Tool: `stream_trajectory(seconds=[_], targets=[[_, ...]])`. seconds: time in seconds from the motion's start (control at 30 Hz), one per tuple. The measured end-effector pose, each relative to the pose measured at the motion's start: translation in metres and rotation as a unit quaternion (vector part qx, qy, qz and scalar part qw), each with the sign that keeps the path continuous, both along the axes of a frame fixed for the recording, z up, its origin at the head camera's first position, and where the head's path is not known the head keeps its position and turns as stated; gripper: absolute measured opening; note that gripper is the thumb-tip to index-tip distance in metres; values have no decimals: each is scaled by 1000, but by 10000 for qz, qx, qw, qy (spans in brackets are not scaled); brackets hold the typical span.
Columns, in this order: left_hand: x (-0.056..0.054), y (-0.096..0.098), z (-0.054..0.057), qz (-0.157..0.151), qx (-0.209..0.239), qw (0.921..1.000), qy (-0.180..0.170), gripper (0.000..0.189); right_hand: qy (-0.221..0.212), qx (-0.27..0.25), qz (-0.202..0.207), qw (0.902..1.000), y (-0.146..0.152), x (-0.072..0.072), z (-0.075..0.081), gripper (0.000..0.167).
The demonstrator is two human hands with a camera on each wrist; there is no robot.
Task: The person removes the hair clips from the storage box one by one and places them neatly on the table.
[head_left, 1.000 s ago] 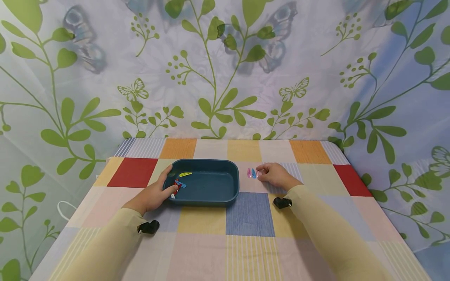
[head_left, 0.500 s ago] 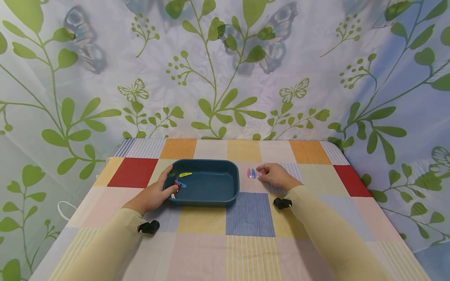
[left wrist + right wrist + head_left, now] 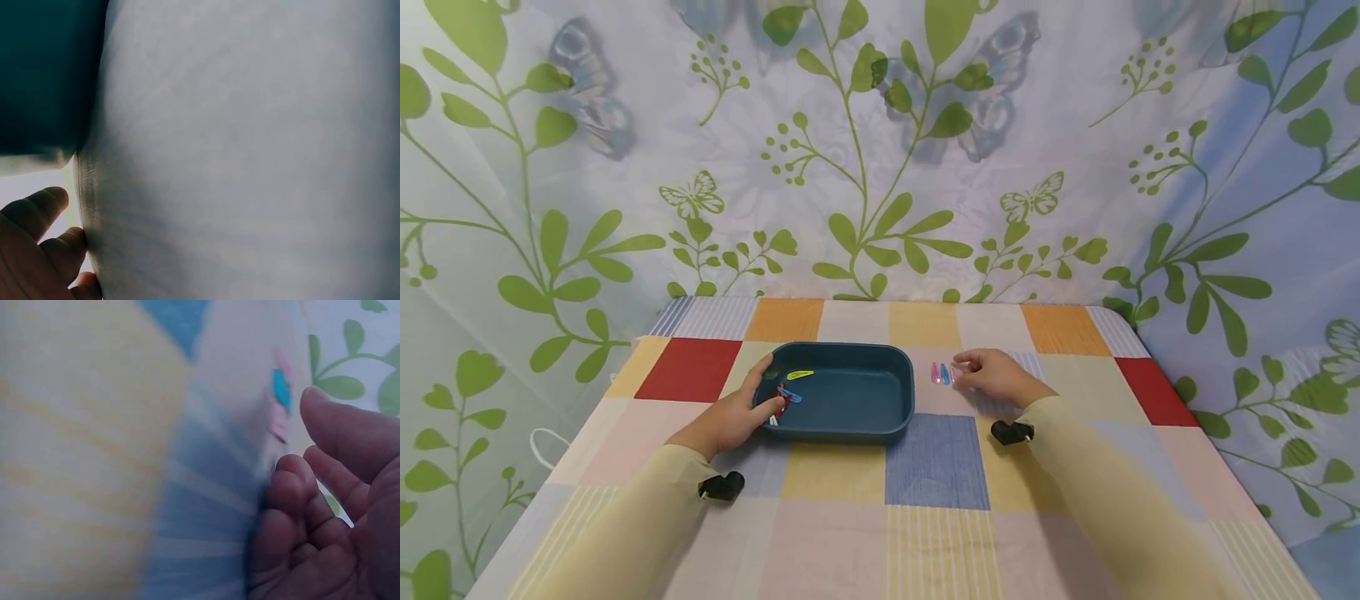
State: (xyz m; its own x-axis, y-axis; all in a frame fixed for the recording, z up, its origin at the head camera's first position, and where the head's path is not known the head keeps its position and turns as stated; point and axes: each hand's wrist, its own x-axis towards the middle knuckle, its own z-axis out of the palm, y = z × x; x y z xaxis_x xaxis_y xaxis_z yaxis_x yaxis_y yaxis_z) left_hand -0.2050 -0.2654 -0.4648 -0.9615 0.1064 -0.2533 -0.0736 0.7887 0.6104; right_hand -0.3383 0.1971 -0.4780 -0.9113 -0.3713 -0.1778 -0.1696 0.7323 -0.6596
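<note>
A dark blue-green tray (image 3: 850,435) stands on the patchwork cloth. My left hand (image 3: 727,418) holds its left end, thumb over the near-left rim and fingers along the outer wall. Inside, near that thumb, lie a yellow snap hair clip (image 3: 801,375), a blue one (image 3: 790,395), and red and white ones partly under the thumb. Right of the tray, a pink hair clip (image 3: 935,373), a blue hair clip (image 3: 945,374) and a light pink hair clip (image 3: 277,420) lie side by side. Beside the light pink one is my right hand (image 3: 996,377), thumb and fingers parted with nothing between them.
The patchwork tablecloth (image 3: 936,462) covers the table. A leaf-patterned curtain (image 3: 865,167) hangs along the back and sides. A white cable (image 3: 542,450) loops beyond the left edge. Small black wrist cameras (image 3: 722,486) sit at both cuffs.
My right thumb and fingers have come apart and off the light pink hair clip, which lies in the row. The head view has shifted slightly. My left hand still holds the tray.
</note>
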Motion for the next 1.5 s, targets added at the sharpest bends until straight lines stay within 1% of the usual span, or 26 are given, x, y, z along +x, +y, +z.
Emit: stream_trajectory(seconds=[0.07,0.17,0.3,0.43,0.5,0.6,0.7,0.77,0.9,1.0,1.13,1.23,1.4,1.5], targets=[[0,-1,-2,4,15,10000,-24,91,28,-90,-44,9999,-1,0,6,52],[1,-2,-3,20,6,10000,-29,91,139,-271,-91,9995,-7,-1,19,51],[1,-3,-2,36,12,10000,-15,92,370,-375,146,9985,-26,-3,42,51],[0,-4,-2,1,19,10000,31,93,584,-411,559,9959,-57,-1,62,49],[-2,-4,-3,-1,0,10000,32,93,669,-367,779,9940,-75,2,70,47],[-4,-5,-4,1,-25,10000,27,93,682,-204,1154,9908,-104,7,81,48],[-5,-6,-3,-17,-63,10000,64,92,660,-53,1529,9860,-134,13,88,48],[-5,-7,-2,-34,-52,9999,92,92,659,14,1779,9818,-153,16,88,47],[-5,-6,-1,-36,15,10000,24,92,607,69,2208,9734,-184,19,86,45],[-5,-7,-1,-19,46,10000,-43,91,633,230,2441,9674,-203,19,82,44],[-8,-6,-2,-2,78,9999,-99,90,640,412,2682,9604,-221,18,75,43],[-8,-6,-2,4,129,9998,-132,88,541,459,2764,9584,-231,18,72,42],[-7,-6,-1,-12,181,9997,-148,87,378,571,2716,9600,-242,16,65,41],[-7,-6,0,9,204,9997,-167,88,363,634,2688,9604,-245,12,59,40]])
